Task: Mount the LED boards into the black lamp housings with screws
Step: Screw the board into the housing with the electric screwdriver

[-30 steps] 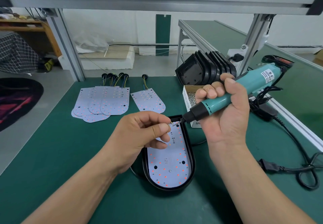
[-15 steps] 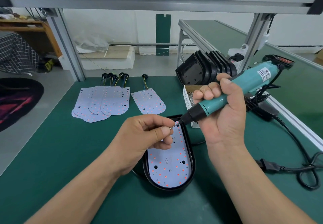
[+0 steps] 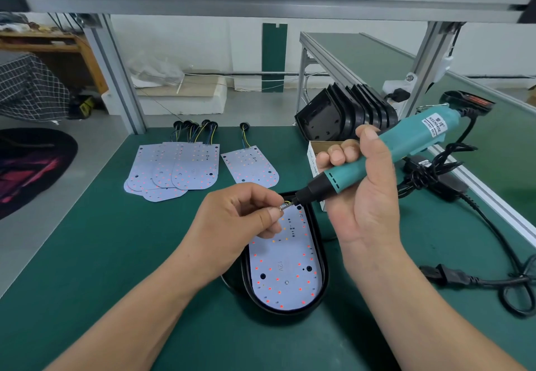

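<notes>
Barely anything has shifted since a second ago. The LED board [image 3: 282,269] lies where it did, seated flat inside the black lamp housing [image 3: 324,257] on the green mat [image 3: 87,254], rounded end toward the person. The one change is small (mostly a matter of position): the electric screwdriver [image 3: 406,150] has slid a little to the left, and the right hand [image 3: 365,205] now hides more of the cardboard box [image 3: 313,153] behind it.

The left hand [image 3: 235,217] hovers over the far end of the board, pinching a screw [image 3: 282,207] between thumb and forefinger, with the other fingers curled underneath. Whether the screw touches the board cannot be told. The right hand is wrapped around the screwdriver's teal body, above the housing's far right rim, and the black nose points down-left so the bit meets the screw. The housing sits between the two forearms.

Farther out, a single spare board [image 3: 251,165] lies just beyond the left hand. To its left is an overlapping pile of boards [image 3: 174,170] with wired black plugs. A row of empty housings [image 3: 345,118] stands on edge behind the box. A black power cable [image 3: 493,240] trails over the mat at the right.
</notes>
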Available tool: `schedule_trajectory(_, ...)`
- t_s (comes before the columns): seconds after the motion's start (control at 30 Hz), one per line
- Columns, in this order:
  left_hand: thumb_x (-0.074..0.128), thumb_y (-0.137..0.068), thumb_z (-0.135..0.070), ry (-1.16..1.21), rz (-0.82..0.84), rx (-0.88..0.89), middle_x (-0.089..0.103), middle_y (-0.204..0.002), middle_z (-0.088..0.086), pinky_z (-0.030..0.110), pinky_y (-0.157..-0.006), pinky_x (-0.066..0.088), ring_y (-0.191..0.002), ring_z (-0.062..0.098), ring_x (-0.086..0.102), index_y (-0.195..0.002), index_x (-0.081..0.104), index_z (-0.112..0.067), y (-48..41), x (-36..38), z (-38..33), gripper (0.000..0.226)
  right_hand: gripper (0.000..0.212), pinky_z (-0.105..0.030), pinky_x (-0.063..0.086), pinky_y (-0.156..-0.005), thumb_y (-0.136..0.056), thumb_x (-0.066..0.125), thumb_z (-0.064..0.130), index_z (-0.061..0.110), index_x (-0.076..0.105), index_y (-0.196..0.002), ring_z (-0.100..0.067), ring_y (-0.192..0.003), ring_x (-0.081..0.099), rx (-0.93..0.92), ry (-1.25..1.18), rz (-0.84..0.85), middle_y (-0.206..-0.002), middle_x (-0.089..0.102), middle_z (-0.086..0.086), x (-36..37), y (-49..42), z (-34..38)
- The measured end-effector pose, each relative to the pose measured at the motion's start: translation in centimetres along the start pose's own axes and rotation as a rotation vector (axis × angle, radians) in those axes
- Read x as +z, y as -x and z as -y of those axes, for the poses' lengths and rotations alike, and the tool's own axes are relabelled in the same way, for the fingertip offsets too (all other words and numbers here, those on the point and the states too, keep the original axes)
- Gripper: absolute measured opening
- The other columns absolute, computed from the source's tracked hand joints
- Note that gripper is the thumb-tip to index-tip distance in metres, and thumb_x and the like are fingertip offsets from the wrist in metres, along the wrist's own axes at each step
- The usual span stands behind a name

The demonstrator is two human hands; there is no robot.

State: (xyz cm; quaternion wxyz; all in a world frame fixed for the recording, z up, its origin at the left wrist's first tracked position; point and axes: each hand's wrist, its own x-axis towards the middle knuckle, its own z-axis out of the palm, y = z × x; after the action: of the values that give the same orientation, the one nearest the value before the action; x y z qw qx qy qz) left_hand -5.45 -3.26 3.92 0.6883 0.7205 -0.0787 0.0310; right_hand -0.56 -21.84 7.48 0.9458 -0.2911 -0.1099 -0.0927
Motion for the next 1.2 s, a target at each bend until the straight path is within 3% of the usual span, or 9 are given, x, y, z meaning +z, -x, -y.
schedule_trajectory(0.13,0.077,-0.093,-0.011,-0.047,0.022,0.039,0.078,-0.083,0.005,0.023,-0.06,0.056,-0.072,0.017,0.075,-0.098,0.08,-0.028,-0.2,-0.3,-0.2,0.018,0.01,-0.033,0.051,-0.074,-0.102,0.064,0.018,0.017,0.057,-0.096,-0.015,-0.064,0.05,0.025,-0.033,-0.047,-0.071,0.047,0.003,-0.3,-0.3,0.0)
schedule_trajectory(0.23,0.07,-0.099,-0.028,-0.147,-0.123,0.043,0.077,-0.084,0.0,0.025,-0.056,0.055,-0.061,0.014,0.067,-0.109,0.076,-0.034,-0.7,-1.5,-0.2,0.014,0.011,-0.033,0.051,-0.073,-0.101,0.066,0.017,0.017,0.056,-0.096,-0.015,-0.063,0.048,0.032,-0.048,-0.072,-0.072,0.045,0.002,-0.4,-0.4,-0.2)
schedule_trajectory(0.3,0.061,-0.104,-0.029,-0.342,-0.249,-0.039,0.072,-0.081,-0.007,0.025,-0.056,0.055,-0.059,0.007,0.062,-0.11,0.071,-0.037,-1.3,-2.9,-0.2,0.014,0.011,-0.033,0.051,-0.074,-0.102,0.065,0.017,0.018,0.055,-0.097,-0.015,-0.064,0.048,0.032,-0.036,-0.066,-0.072,0.045,0.002,-0.5,-0.4,-0.3)
schedule_trajectory(0.37,0.061,-0.1,-0.037,-0.499,-0.19,-0.21,0.068,-0.085,-0.007,0.026,-0.055,0.056,-0.058,0.002,0.063,-0.109,0.067,-0.038,-1.4,-4.2,-0.3,0.01,0.01,-0.033,0.052,-0.074,-0.103,0.064,0.017,0.018,0.056,-0.097,-0.015,-0.064,0.049,0.034,-0.006,-0.041,-0.071,0.046,0.002,-0.3,-0.3,-0.6)
schedule_trajectory(0.53,0.066,-0.071,-0.061,-0.655,0.17,-0.347,0.07,-0.081,-0.014,0.029,-0.052,0.055,-0.068,0.012,0.072,-0.133,0.046,-0.046,-0.8,-3.9,-0.5,0.067,0.014,-0.034,0.053,-0.073,-0.105,0.06,0.014,0.02,0.059,-0.092,-0.016,-0.063,0.051,0.015,0.069,0.015,-0.069,0.048,0.001,0.3,-0.3,-1.4)
schedule_trajectory(0.7,0.075,-0.062,-0.059,-0.705,0.196,-0.308,0.07,-0.121,-0.02,0.035,-0.097,0.056,-0.109,0.001,0.067,-0.16,0.029,-0.037,-0.6,-2.6,0.5,0.111,0.015,-0.034,0.052,-0.072,-0.103,0.058,0.009,0.019,0.059,-0.093,-0.018,-0.062,0.051,0.01,0.146,0.048,-0.07,0.046,-0.002,0.5,-0.5,-2.0)
schedule_trajectory(0.83,0.079,-0.064,-0.045,-0.531,0.156,-0.31,0.077,-0.097,-0.011,0.042,-0.085,0.061,-0.09,0.008,0.074,-0.147,0.039,-0.04,-0.6,-2.0,1.3,0.092,0.011,-0.035,0.053,-0.07,-0.101,0.058,0.006,0.016,0.058,-0.096,-0.019,-0.062,0.051,0.021,0.227,0.074,-0.07,0.046,-0.004,0.3,-0.4,-2.4)
schedule_trajectory(0.97,0.078,-0.066,-0.041,-0.463,0.171,-0.318,0.074,-0.083,-0.013,0.027,-0.06,0.049,-0.073,0.009,0.07,-0.132,0.044,-0.044,-0.8,-1.9,1.8,0.074,0.009,-0.036,0.052,-0.069,-0.099,0.059,0.006,0.015,0.058,-0.096,-0.021,-0.062,0.05,0.022,0.287,0.1,-0.07,0.045,-0.004,0.2,-0.4,-2.7)
schedule_trajectory(1.2,0.077,-0.072,-0.034,-0.44,0.169,-0.288,0.071,-0.078,-0.014,0.028,-0.062,0.048,-0.068,0.008,0.065,-0.131,0.045,-0.041,-0.8,-1.6,1.9,0.068,0.012,-0.039,0.053,-0.075,-0.1,0.059,0.006,0.018,0.06,-0.098,-0.023,-0.065,0.052,0.011,0.357,0.169,-0.073,0.047,-0.004,0.3,-0.2,-2.9)
